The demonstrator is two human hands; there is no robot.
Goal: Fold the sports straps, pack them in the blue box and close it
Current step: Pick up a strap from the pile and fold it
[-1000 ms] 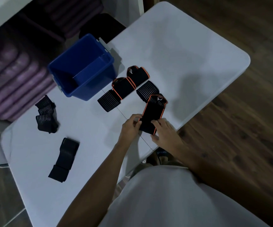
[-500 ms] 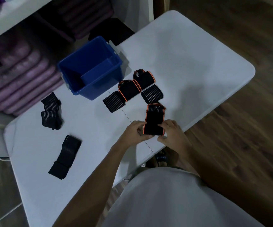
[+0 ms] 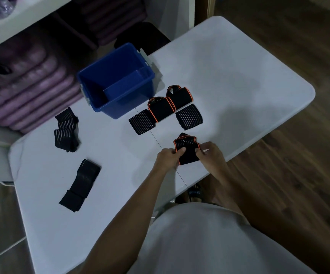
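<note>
surface: white folding table (image 3: 229, 76) on a dark wood floor (image 3: 308, 165); shelving with rolled purple mats (image 3: 31, 82) sat behind it, dim light.
in hand: black orange-trimmed sports strap (image 3: 186, 150) sat near the table's near edge, part-folded, its ribbed end turned up on top.
left hand: left hand (image 3: 169, 158) pinched the strap's left edge, thumb on top.
right hand: right hand (image 3: 211, 155) gripped the strap's right edge, fingers curled tight on it.
box: open blue plastic box (image 3: 92, 76) stood at the far side of the table, well apart from the hands; what showed of the inside was bare of straps.
done: two folded orange-trimmed straps (image 3: 170, 104) lay side by side just beside the box, each with a ribbed band end (image 3: 188, 116) sticking out toward the person; they looked folded, not packed.
left: a crumpled black ribbed strap (image 3: 67, 129) and a long flat black ribbed strap (image 3: 80, 184) lay on the left of the table, apparently unfolded.
progress: early-to-middle by my read; one fold in hand, two more to fold, then all packing and closing.
hidden: no lid made out; box's near inner corner was out of sight behind its wall.
hard to tell: the dark shape behind the box (image 3: 142, 36) was unclear; how many layers the held strap had could not be told.
</note>
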